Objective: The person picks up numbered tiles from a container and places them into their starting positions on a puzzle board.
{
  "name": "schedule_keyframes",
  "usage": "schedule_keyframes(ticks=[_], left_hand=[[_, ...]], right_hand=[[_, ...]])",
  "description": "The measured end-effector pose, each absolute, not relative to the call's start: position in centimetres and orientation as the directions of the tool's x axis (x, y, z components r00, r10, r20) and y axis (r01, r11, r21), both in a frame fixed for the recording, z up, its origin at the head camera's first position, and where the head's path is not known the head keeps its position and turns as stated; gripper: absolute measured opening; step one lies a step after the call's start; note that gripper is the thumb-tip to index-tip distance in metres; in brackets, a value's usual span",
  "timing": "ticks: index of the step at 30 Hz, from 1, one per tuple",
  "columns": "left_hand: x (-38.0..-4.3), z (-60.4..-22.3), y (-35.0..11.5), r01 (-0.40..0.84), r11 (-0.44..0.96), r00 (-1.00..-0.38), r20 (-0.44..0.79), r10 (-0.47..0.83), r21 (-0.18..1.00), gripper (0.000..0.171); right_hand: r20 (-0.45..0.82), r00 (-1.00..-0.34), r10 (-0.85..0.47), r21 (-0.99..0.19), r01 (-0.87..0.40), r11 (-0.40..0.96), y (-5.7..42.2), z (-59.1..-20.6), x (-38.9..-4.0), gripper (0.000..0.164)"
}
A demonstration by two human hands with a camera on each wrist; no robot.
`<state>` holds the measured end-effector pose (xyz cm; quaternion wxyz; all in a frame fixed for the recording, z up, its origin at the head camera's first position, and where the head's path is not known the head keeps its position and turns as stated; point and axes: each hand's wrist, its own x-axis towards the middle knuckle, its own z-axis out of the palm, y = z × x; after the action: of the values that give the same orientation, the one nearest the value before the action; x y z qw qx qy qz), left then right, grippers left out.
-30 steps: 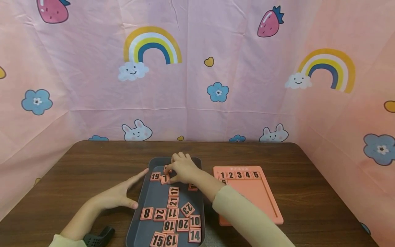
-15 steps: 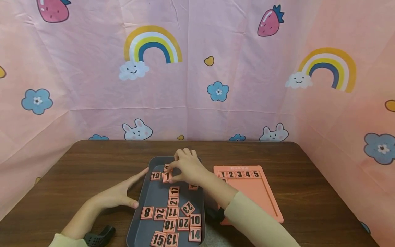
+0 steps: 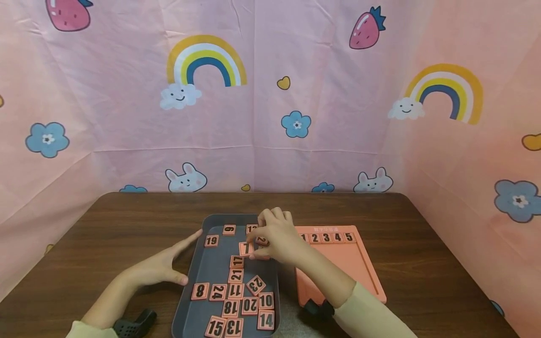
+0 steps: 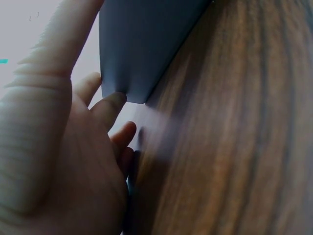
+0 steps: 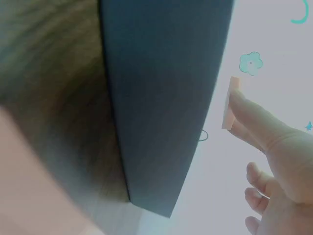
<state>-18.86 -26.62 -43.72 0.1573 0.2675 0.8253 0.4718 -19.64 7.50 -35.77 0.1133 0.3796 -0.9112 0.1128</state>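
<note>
My right hand [image 3: 282, 238] pinches the orange number tile marked 7 [image 3: 245, 249] between thumb and fingers, over the far right part of the dark grey tray [image 3: 209, 270]. In the right wrist view this tile [image 5: 230, 105] is seen edge-on, raised above the tray's side wall [image 5: 161, 107]. My left hand [image 3: 158, 270] lies along the tray's left side, thumb and fingers spread and touching its edge. In the left wrist view, fingertips [image 4: 115, 100] rest against the tray's outer wall [image 4: 142, 44]. Several tiles, such as 19 [image 3: 211, 241] and 17 [image 3: 237, 261], lie in the tray.
Right of the tray lies an orange puzzle board [image 3: 355, 267], with tiles 1 to 5 along its top row; my right forearm covers part of it. Both stand on a brown wooden table [image 3: 139, 216]. A printed pink cloth [image 3: 262, 94] hangs behind.
My right hand has lifted the 7 tile from beside the 19 and carried it right, uncovering the 6 tile and another at the tray's far end. The left hand stays put.
</note>
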Motion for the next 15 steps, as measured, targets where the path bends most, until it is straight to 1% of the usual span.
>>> schedule_keyframes(ticks=[9, 15], left_hand=[[-18.9, -43.7, -26.7, 0.283, 0.401, -0.804, -0.013, 0.595, 0.871, 0.104], [-18.8, -43.6, -26.7, 0.275, 0.395, -0.802, -0.017, 0.597, 0.877, 0.104]], right_hand=[[0.335, -0.695, -0.636, -0.158, -0.707, 0.689, 10.6, -36.4, -18.7, 0.029], [0.348, -0.729, -0.589, -0.179, -0.669, 0.722, 13.0, -36.7, -18.8, 0.027]])
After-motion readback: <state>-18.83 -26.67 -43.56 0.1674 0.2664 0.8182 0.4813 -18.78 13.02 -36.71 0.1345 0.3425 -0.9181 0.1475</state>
